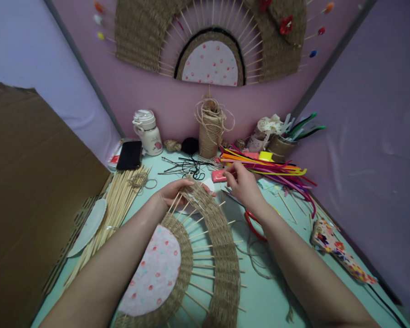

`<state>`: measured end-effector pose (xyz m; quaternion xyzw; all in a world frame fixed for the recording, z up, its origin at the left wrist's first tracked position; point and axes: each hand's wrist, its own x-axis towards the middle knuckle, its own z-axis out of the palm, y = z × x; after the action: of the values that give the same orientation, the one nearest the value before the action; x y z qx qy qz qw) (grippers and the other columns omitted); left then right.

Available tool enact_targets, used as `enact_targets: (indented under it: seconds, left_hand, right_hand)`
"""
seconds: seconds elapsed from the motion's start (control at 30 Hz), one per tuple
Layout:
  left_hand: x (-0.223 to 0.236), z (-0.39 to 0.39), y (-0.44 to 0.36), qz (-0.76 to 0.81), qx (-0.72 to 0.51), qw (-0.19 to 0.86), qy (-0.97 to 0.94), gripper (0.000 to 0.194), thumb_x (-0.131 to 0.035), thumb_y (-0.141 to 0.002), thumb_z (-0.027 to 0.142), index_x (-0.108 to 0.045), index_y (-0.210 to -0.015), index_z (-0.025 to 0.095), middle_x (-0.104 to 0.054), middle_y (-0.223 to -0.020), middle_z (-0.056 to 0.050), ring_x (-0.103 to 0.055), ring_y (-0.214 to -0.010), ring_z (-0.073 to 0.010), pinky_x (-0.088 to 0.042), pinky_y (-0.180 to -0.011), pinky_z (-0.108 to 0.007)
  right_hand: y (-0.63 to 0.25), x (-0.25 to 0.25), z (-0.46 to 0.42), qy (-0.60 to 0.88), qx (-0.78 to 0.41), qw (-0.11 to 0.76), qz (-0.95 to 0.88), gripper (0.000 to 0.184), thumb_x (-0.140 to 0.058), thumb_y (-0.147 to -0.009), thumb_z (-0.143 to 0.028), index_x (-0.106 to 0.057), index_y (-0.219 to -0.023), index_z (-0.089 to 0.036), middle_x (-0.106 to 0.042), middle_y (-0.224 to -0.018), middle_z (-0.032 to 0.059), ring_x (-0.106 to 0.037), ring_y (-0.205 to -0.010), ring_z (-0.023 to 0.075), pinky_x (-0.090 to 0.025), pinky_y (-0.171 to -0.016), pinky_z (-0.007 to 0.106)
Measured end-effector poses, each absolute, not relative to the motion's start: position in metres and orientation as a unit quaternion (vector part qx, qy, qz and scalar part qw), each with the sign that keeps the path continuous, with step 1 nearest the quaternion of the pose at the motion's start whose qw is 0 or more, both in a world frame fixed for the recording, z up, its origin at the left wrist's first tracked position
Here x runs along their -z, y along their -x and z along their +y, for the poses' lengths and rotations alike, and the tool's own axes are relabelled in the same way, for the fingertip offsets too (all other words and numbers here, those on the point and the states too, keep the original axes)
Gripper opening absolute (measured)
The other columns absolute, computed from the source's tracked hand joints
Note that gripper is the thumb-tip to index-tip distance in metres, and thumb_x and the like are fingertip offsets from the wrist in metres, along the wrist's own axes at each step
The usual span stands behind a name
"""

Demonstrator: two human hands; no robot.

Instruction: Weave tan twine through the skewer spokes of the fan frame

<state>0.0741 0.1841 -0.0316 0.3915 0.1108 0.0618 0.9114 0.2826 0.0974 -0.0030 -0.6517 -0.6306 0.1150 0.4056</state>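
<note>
My left hand (177, 192) is closed round the far end of a half-round woven fan (223, 241), thumb on top and fingers beneath. Thin wooden sticks radiate through the fan's twine bands, and its half-circle centre (153, 273) is pale cloth with small red flowers. My right hand (241, 182) is raised just right of that end, fingers pinched together; what they hold, if anything, is too small to make out. Red-handled scissors (254, 225) lie below my right wrist, partly hidden by it. Loose twine (256, 262) curls on the table between the fan and my right forearm.
Wooden sticks (119, 196) and a white plate (90, 228) lie left, beside a cardboard sheet (30, 182). Behind stand a phone (130, 155), bottle (149, 132), twine spool (210, 132) and coloured pipe cleaners (266, 166). A flowered glue gun (341, 250) lies right. Another fan (140, 41) hangs ahead.
</note>
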Motion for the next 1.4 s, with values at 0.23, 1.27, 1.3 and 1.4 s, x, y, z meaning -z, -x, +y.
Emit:
enact_targets:
  seconds: [0.23,1.27,1.3,1.4]
  left_hand:
    - [0.035,0.187,-0.072,0.13,-0.082,0.903,-0.401,0.042,-0.058,-0.072,0.03,-0.063,-0.105,0.004,-0.067,-0.105,-0.018,-0.064,-0.089,-0.0259,-0.044,-0.084,-0.037]
    - [0.034,0.189,-0.073,0.172,-0.099,0.902,-0.383,0.039,-0.053,-0.075,0.011,-0.054,-0.113,0.009,-0.068,-0.103,-0.017,-0.064,-0.095,-0.0281,-0.046,-0.082,-0.04]
    - [0.033,0.188,-0.072,0.178,-0.098,0.901,-0.382,0.04,-0.053,-0.075,0.011,-0.054,-0.114,0.009,-0.068,-0.102,-0.017,-0.065,-0.095,-0.0281,-0.046,-0.083,-0.04]
    - [0.03,0.188,-0.071,0.206,-0.091,0.897,-0.38,0.042,-0.053,-0.076,0.012,-0.052,-0.117,0.011,-0.069,-0.101,-0.016,-0.066,-0.092,-0.0263,-0.046,-0.084,-0.039]
  right_hand:
    - [-0.287,-0.009,0.092,0.642,-0.152,0.296,-0.69,0.012,-0.049,-0.083,-0.023,-0.06,-0.079,-0.018,-0.06,-0.067,0.0006,-0.052,-0.061,0.0131,-0.033,-0.06,0.024]
    - [-0.288,-0.02,0.084,0.541,-0.141,0.226,-0.798,0.01,-0.053,-0.076,-0.012,-0.054,-0.085,-0.017,-0.056,-0.085,0.004,-0.051,-0.08,0.0151,-0.036,-0.07,0.025]
    - [-0.287,-0.019,0.085,0.541,-0.14,0.237,-0.794,0.01,-0.051,-0.078,-0.013,-0.055,-0.087,-0.017,-0.058,-0.085,0.0039,-0.051,-0.079,0.0148,-0.036,-0.07,0.025]
    - [-0.285,-0.017,0.087,0.546,-0.144,0.261,-0.783,0.013,-0.048,-0.082,-0.012,-0.057,-0.089,-0.017,-0.061,-0.086,0.0037,-0.053,-0.077,0.0136,-0.036,-0.068,0.024]
